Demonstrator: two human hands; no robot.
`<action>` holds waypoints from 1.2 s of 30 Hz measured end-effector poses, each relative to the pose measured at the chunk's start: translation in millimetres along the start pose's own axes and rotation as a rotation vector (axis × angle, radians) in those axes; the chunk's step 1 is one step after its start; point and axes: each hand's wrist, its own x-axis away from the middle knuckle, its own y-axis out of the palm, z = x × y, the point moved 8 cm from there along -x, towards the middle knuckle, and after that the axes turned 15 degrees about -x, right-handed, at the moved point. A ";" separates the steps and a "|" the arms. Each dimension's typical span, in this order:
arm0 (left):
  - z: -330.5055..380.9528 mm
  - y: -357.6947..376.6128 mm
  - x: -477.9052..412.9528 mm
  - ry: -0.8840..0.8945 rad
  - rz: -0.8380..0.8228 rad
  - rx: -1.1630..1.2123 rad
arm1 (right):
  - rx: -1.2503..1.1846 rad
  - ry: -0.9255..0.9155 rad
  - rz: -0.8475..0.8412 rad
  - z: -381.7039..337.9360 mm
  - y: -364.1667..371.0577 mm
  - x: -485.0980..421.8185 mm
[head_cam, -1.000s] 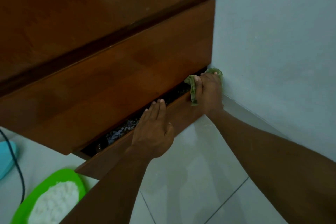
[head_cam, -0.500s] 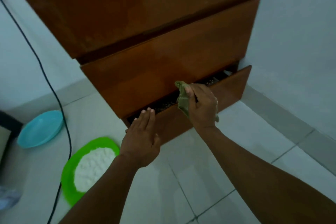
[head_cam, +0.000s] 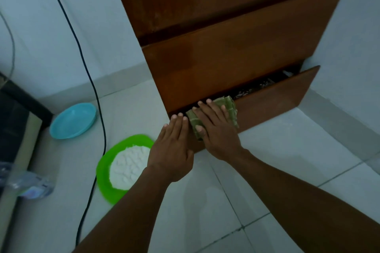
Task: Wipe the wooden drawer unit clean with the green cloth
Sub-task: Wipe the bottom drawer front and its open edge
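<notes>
The brown wooden drawer unit [head_cam: 236,47] stands against the wall, its bottom drawer [head_cam: 273,104] pulled partly out. A folded green cloth [head_cam: 230,107] lies on the left part of that drawer's front and top edge. My right hand [head_cam: 218,129] presses flat on the cloth with fingers spread and straight. Just left of it, my left hand [head_cam: 172,146] rests flat against the drawer front near its left corner, fingers straight and together. Dark contents show inside the drawer gap.
On the tiled floor to the left sit a green plate [head_cam: 107,162] holding white powder and an empty blue bowl [head_cam: 73,120]. A black cable [head_cam: 90,88] hangs down the wall and runs across the floor. A dark object [head_cam: 14,113] stands at far left.
My right hand slid the cloth from the drawer's right end leftward along its top edge to the left part. My left hand shifted left too. The view pulled back.
</notes>
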 end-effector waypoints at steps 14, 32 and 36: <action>53.4 6.0 -42.1 0.231 0.080 -0.195 | -0.020 0.296 0.270 86.4 -34.7 4.8; 64.7 19.7 -101.4 0.331 0.184 -0.361 | -0.388 0.517 0.639 170.5 -56.4 -20.3; 59.2 34.4 -99.3 0.479 0.166 -0.394 | -0.461 0.564 0.736 171.7 -49.5 -23.2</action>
